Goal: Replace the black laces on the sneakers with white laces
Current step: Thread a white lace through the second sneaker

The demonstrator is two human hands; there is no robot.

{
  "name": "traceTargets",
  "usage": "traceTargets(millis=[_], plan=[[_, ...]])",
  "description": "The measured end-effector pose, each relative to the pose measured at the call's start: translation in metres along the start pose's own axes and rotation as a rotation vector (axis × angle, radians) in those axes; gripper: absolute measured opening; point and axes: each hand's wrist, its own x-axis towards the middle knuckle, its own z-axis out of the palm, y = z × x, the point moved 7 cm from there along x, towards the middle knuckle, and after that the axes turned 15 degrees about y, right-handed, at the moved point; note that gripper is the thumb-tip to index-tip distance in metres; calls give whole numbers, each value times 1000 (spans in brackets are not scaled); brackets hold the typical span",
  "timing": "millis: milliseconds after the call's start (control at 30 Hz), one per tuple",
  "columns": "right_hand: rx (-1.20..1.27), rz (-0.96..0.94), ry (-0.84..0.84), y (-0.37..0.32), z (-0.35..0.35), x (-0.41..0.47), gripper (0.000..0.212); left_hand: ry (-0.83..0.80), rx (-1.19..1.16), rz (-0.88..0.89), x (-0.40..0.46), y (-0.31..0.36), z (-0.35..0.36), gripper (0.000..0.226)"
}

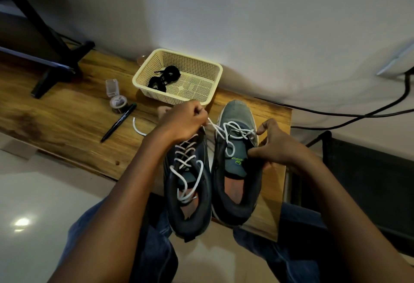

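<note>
- Two sneakers (pixel 210 170) side by side at wooden table's (pixel 67 112) near edge, heels overhanging.
- Left hand (pixel 183 121) fisted, pinching white lace (pixel 233 130) end, drawn taut.
- Right hand (pixel 275 146) gripping right sneaker's collar.
- Black laces (pixel 163 79) in basket (pixel 201 65) behind.

Left hand (pixel 183 121) pinches the white lace (pixel 233 130) taut. Right hand (pixel 275 146) grips the right sneaker (pixel 235 170). Black laces (pixel 163 79) lie in the basket (pixel 201 96).
</note>
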Motion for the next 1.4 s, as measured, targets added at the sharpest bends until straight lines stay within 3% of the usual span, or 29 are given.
traceTargets(millis=[67,233,533,667,733,867,1000,1100,1167,1267,1400], plan=[[-14,-4,-3,-2,1,-1,52,40,113,24,0,-1,-5,23],[-32,-2,-16,-5,2,0,52,-132,150,94,-10,10,20,19],[-1,15,-22,-4,2,0,49,354,257,79,0,8,-25,18],[23,28,-19,-3,0,0,51,671,291,-59,0,-6,-64,19],[26,30,-27,-3,0,-1,52,728,357,-140,-4,-13,-75,21],[27,30,-35,-4,1,0,49,580,411,-82,1,-12,-60,20],[21,24,-41,-3,3,0,49,148,169,77,1,6,-15,15],[16,13,-45,-4,3,1,48,-94,254,145,-10,9,11,20],[14,12,-47,-5,3,1,48,-123,310,162,-11,6,15,20],[15,13,-51,-5,3,2,48,-60,332,179,-8,7,7,17],[30,15,-46,-4,3,2,45,34,536,141,-4,-7,-12,22]])
